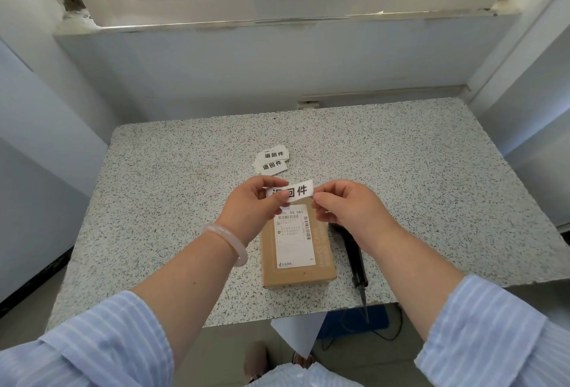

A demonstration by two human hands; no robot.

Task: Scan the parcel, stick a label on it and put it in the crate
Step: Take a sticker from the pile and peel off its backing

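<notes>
The label (pixel 291 191) is held flat in the air by both hands, the left hand (pixel 253 201) pinching its 9 o'clock end and the right hand (pixel 348 206) its 3 o'clock end, fingers closed narrow on the paper. The parcel (pixel 297 247) lies on the bench (pixel 154 201) directly under them, toward 6 o'clock, with its long axis from 12 to 6 o'clock. So the label lies across this axis, and both hands seem about equally near.

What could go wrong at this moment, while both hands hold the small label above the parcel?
1. The label is pinched at both ends by the left hand and right hand; it may curl or stick to a finger.
2. It hangs over the parcel, near its shipping label; placed carelessly, it might cover a barcode.
3. The scanner lies near the table edge and might be knocked off.
</notes>
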